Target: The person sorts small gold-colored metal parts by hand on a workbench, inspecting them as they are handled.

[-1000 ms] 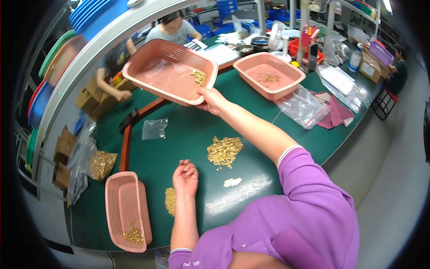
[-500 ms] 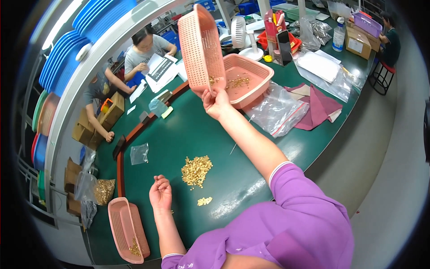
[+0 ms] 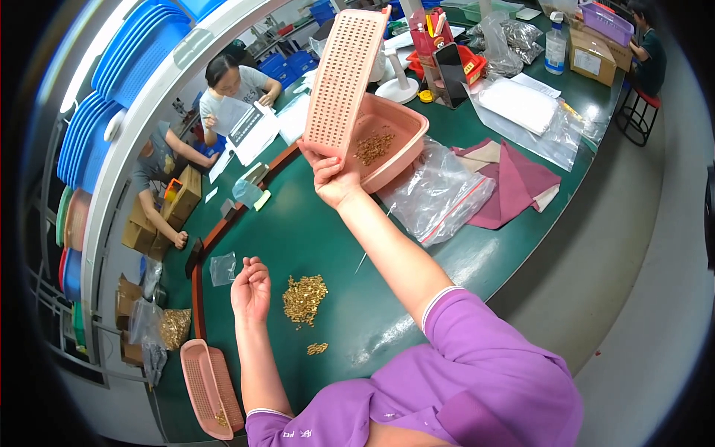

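My right hand (image 3: pixel 332 174) grips the lower edge of a pink perforated basket (image 3: pixel 343 77), held upright and tipped over a second pink basket (image 3: pixel 406 149) on the green table. Small brass parts (image 3: pixel 375 145) lie inside that second basket. My left hand (image 3: pixel 252 289) rests palm up on the table with curled fingers and nothing in it. Just right of it sits a pile of small brass parts (image 3: pixel 304 298), with a smaller cluster (image 3: pixel 317 348) nearer me.
A third pink basket (image 3: pixel 208 387) lies at the near left edge. Clear plastic bags (image 3: pixel 439 195), maroon cloths (image 3: pixel 514 182), a red holder (image 3: pixel 445 46) and boxes crowd the far table. Two people work at the far left beside cardboard boxes (image 3: pixel 158 216).
My right hand has swung the pink basket from flat over the table to upright over the other basket, and its parts have gone. My left hand has stayed beside the brass pile.
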Demonstrator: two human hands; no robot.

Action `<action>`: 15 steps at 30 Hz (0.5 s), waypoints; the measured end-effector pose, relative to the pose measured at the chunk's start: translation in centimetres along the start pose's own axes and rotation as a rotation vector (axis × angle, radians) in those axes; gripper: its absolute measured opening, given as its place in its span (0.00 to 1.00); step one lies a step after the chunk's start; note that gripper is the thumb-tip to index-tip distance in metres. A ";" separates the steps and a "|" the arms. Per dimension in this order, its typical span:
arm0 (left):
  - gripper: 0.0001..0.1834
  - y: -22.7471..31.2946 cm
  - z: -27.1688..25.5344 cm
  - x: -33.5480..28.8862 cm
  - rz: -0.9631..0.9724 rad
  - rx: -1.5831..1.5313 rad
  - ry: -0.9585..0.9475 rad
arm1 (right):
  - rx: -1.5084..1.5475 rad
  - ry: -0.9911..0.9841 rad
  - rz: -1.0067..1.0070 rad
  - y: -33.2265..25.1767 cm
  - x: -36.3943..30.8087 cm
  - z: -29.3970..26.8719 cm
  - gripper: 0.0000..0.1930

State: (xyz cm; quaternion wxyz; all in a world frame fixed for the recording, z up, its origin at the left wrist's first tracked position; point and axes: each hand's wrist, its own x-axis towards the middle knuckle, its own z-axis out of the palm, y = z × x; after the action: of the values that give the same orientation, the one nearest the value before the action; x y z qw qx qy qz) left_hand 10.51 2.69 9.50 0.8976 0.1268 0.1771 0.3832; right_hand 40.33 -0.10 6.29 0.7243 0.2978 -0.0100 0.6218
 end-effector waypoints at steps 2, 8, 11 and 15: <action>0.08 -0.5 0.2 0.7 -0.004 0.055 -0.006 | 0.005 -0.034 0.021 0.0 0.0 -0.2 0.31; 0.12 -3.4 2.9 4.5 -0.003 0.169 0.081 | -0.021 0.042 -0.012 1.3 0.1 0.1 0.25; 0.10 -5.1 3.7 8.1 -0.055 0.214 0.050 | -0.146 0.177 -0.080 2.9 0.1 0.9 0.23; 0.09 -9.5 5.4 12.5 -0.018 0.370 0.076 | -0.345 0.396 -0.220 6.0 -0.4 2.2 0.13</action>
State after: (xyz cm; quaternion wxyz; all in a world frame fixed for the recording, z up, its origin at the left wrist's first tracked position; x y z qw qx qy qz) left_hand 26.90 4.91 8.23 0.8550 0.2737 0.2793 0.3407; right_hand 35.62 -1.18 10.47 0.8153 0.0422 0.0583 0.5746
